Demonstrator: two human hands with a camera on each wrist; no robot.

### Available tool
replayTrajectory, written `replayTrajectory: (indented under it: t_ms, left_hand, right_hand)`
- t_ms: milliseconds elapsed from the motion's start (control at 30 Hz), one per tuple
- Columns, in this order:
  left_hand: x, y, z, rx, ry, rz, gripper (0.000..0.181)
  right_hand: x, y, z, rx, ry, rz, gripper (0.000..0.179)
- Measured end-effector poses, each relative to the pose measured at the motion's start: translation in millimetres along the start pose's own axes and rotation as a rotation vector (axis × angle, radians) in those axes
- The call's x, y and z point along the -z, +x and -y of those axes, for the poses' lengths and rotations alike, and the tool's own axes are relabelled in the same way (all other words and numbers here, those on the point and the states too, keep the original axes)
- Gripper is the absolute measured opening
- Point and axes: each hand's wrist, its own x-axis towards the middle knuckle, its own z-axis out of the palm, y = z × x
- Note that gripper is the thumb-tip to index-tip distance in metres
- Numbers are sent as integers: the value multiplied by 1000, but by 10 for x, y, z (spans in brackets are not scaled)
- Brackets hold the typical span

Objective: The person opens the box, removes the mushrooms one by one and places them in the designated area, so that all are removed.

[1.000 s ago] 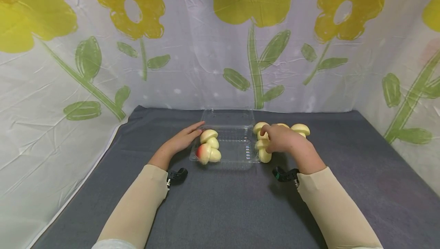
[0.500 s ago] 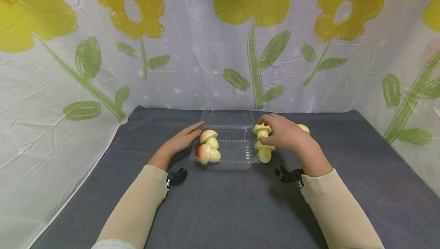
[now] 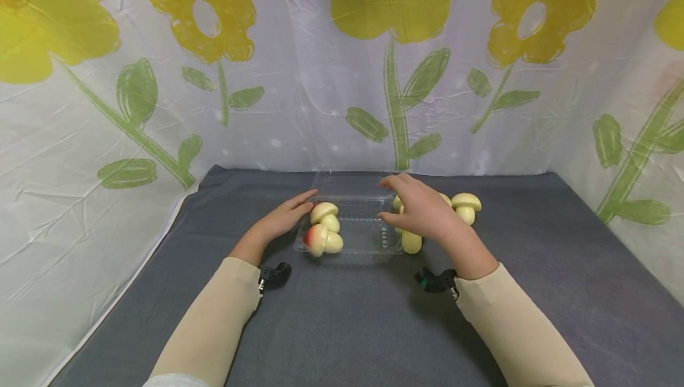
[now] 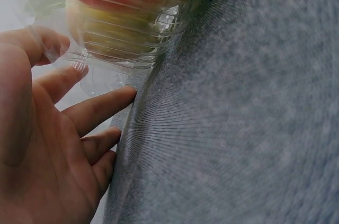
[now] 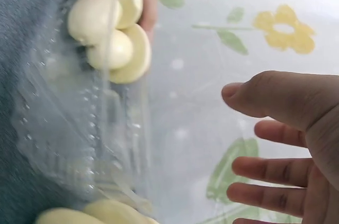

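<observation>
My left hand (image 3: 283,218) rests at the left side of a clear plastic clamshell box (image 3: 363,235), fingers extended and touching its rim and wall in the left wrist view. Inside, on the left, lie two toy mushrooms: a pale yellow mushroom (image 3: 326,215) and, nearer me, a red-tinged mushroom (image 3: 317,240). My right hand (image 3: 430,209) hovers over the box's right edge, fingers spread. Nothing is between its thumb and fingers in the right wrist view (image 5: 286,144). Beneath it, partly hidden, pale mushrooms (image 3: 411,243) stand along the box's right side.
Another pale mushroom (image 3: 466,208) stands upright farther right, with one more partly hidden behind my right hand. The box's transparent lid (image 3: 347,182) is folded back toward the flowered backdrop (image 3: 299,108). A dark grey cloth (image 3: 342,327) covers the table.
My right hand went a little right and back over the mushrooms, then moved left over the box's edge with its fingers spread. The left hand and the two mushrooms beside it have stayed put.
</observation>
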Motion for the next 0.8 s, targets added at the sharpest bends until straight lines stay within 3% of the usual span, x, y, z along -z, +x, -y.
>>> replayTrajectory:
  t_ms: [233, 500, 800]
  left_hand:
    - [-7, 11, 21, 1, 10, -4, 59]
    - [-7, 13, 18, 22, 9, -1, 59]
    - [9, 36, 22, 20, 20, -3, 59]
  right_hand:
    - [-195, 51, 99, 91, -21, -33, 60]
    - [-399, 89, 203, 103, 4, -31, 64]
    - [-590, 134, 296, 164, 4, -112, 63]
